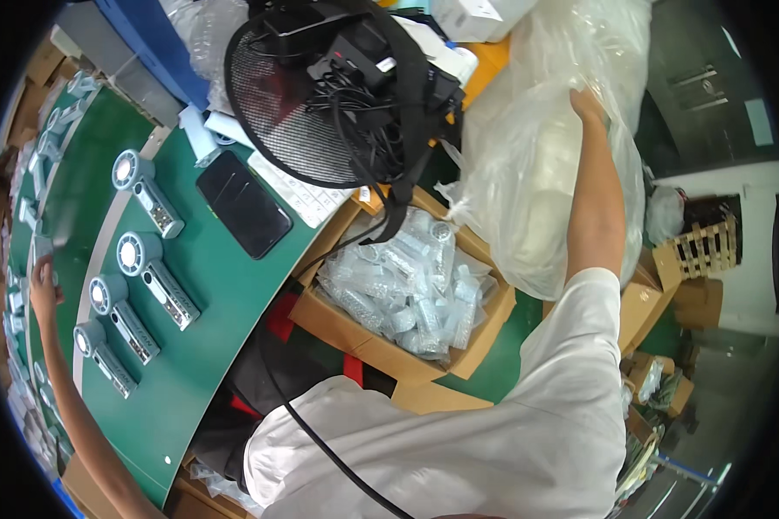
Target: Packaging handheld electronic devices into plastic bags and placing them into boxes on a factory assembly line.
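My left hand point(43, 292) reaches to the far left side of the green table, fingers closed around a pale blue handheld fan point(41, 248); the grip is small in view. My right arm stretches forward to a large clear plastic bag point(528, 186), and my right hand point(586, 104) is closed on its film; the fingertips are partly hidden. Between my arms, an open cardboard box point(415, 370) holds several pale blue handheld fans in bubble sleeves point(407, 281). Unwrapped handheld fans point(153, 275) lie in a row on the green table point(203, 346), handles pointing toward me.
A black phone point(244, 205) lies beside a white keyboard point(299, 192). Above the box stands a black mesh basket point(273, 112) with cables and devices. More fans line the left strip of the table. A black cable point(320, 441) crosses my shirt. Cartons point(653, 294) stand at the right.
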`<state>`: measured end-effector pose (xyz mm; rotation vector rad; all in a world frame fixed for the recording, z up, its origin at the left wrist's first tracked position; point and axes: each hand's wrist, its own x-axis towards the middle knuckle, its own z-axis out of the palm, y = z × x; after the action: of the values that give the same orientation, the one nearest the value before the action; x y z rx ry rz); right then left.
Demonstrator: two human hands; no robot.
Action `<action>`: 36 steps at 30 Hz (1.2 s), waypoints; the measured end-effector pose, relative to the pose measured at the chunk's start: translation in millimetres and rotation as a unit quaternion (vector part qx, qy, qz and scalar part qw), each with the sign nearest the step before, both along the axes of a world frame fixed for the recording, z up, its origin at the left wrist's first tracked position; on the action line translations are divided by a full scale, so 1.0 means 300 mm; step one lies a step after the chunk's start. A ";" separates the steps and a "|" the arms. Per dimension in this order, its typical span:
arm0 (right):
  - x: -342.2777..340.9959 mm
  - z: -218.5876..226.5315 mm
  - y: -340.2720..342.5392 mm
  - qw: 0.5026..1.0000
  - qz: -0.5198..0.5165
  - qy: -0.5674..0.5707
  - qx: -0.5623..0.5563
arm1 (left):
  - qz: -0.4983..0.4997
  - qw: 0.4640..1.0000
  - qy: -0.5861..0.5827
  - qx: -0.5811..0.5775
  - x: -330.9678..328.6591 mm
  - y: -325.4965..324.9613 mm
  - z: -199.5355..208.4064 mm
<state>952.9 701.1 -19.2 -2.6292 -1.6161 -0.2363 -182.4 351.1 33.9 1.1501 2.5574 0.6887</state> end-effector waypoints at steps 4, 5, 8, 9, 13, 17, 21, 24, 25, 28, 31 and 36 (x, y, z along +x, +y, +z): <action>0.081 -0.075 -0.029 0.941 0.243 0.019 0.237 | -0.051 0.992 0.117 -0.010 0.068 -0.223 0.129; -0.022 -0.084 0.004 0.937 0.256 0.031 0.235 | -0.035 0.991 0.125 -0.015 0.063 -0.361 0.163; -0.359 -0.033 -0.130 0.992 0.055 0.017 0.112 | -0.066 0.947 0.315 0.018 0.041 -0.671 0.194; -0.419 0.036 -0.185 0.997 -0.023 0.000 0.073 | -0.077 0.939 0.336 0.020 0.043 -0.710 0.181; -0.350 -0.091 -0.351 0.998 -0.009 -0.031 0.062 | 0.053 0.979 0.192 0.045 0.311 -0.788 0.155; -0.269 -0.148 -0.384 0.988 0.056 0.061 0.133 | 0.096 0.983 0.153 0.033 0.421 -0.888 0.080; -0.244 -0.167 -0.352 0.968 0.130 0.091 0.193 | 0.096 0.981 0.162 0.034 0.500 -0.923 0.017; -0.343 -0.123 -0.311 0.948 0.218 -0.011 0.231 | 0.082 0.980 0.167 0.068 0.537 -0.890 -0.010; -0.351 -0.121 -0.307 0.948 0.219 -0.012 0.233 | 0.083 0.980 0.166 0.070 0.540 -0.886 -0.017; -0.379 -0.120 -0.293 0.974 0.106 -0.040 0.198 | 0.057 0.988 0.129 0.068 0.544 -0.875 -0.032; -0.407 -0.131 -0.297 0.979 0.092 -0.069 0.171 | 0.052 0.988 0.118 0.079 0.555 -0.884 -0.048; -0.352 -0.272 -0.254 0.945 0.245 -0.055 0.208 | 0.080 0.985 0.119 0.092 0.583 -0.966 -0.057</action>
<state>847.2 624.9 -100.9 -1.8732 -1.9319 -0.6251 -7.4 61.3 16.8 1.1535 2.8627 0.8887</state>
